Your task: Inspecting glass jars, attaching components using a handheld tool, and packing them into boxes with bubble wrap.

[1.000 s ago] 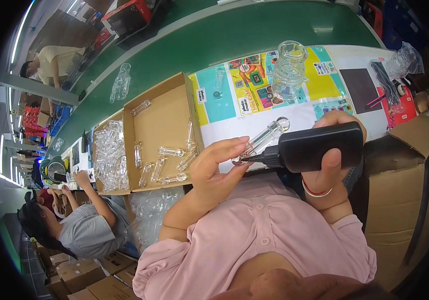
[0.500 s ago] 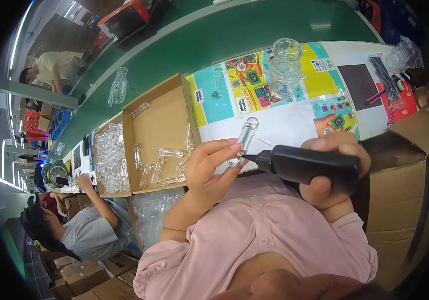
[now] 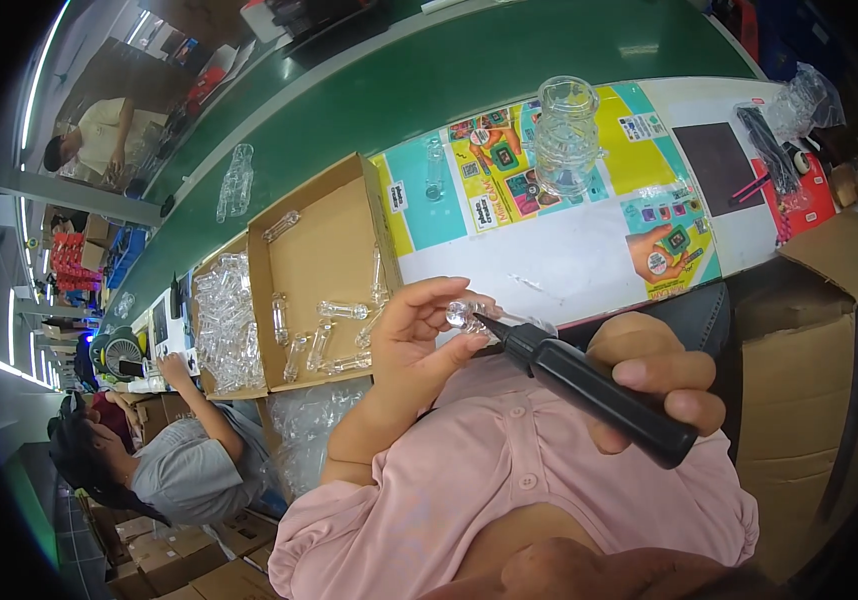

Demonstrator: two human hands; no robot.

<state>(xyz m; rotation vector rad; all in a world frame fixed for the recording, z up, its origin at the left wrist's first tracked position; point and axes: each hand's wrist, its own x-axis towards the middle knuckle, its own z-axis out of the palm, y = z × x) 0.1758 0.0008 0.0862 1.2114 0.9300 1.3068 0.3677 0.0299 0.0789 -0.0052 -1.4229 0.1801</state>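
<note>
Fingers of left hand pinch a glass piece; right hand grips black tool; cardboard tray holds glass tubes.

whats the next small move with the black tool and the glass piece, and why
Probably ease the black tool a touch further into the clear glass piece. Its pointed tip already sits at the piece's end, the left hand pinches the piece, and the right hand grips the tool's body.
</note>
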